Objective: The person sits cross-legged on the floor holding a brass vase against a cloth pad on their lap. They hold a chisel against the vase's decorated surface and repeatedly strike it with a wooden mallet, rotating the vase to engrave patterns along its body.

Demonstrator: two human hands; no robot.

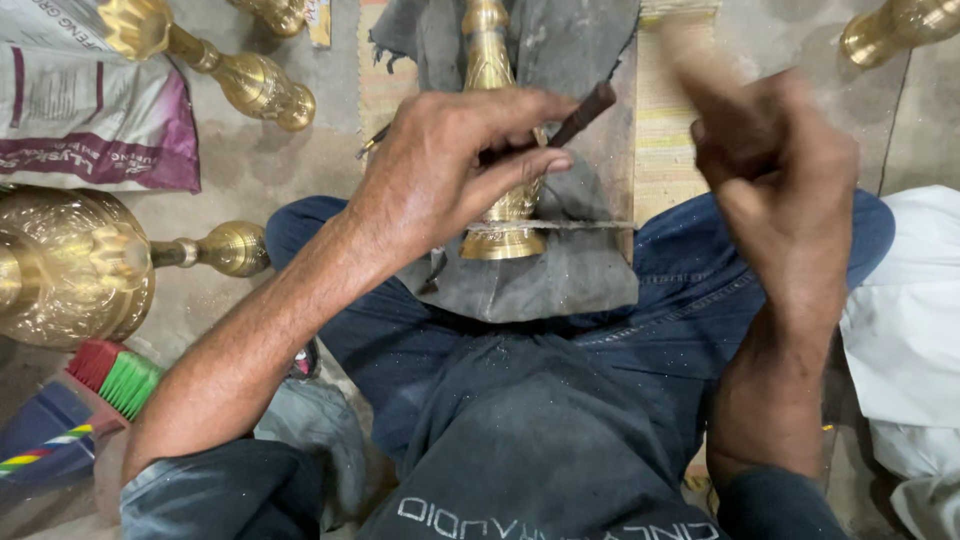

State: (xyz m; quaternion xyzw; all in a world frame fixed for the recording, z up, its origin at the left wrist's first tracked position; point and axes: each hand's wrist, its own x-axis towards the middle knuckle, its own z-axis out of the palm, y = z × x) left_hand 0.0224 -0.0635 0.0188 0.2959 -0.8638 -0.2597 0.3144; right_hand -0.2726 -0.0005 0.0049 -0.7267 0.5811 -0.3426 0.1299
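Brass vase (495, 150): gold, engraved pattern, on dark grey cloth (560, 275). Tool (585, 112) beside it: dark brown. Left of vase: gold brass pieces (70, 265), brush (115, 375) with red and green bristles, white sack (90, 110) with purple band. Below vase: blue jeans (660, 300). Behind: yellow striped mat (665, 130)

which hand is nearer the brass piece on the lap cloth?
Left. The left hand rests on the brass piece, fingers around a dark chisel-like tool. The right hand is raised off to its right, motion-blurred, clear of it.
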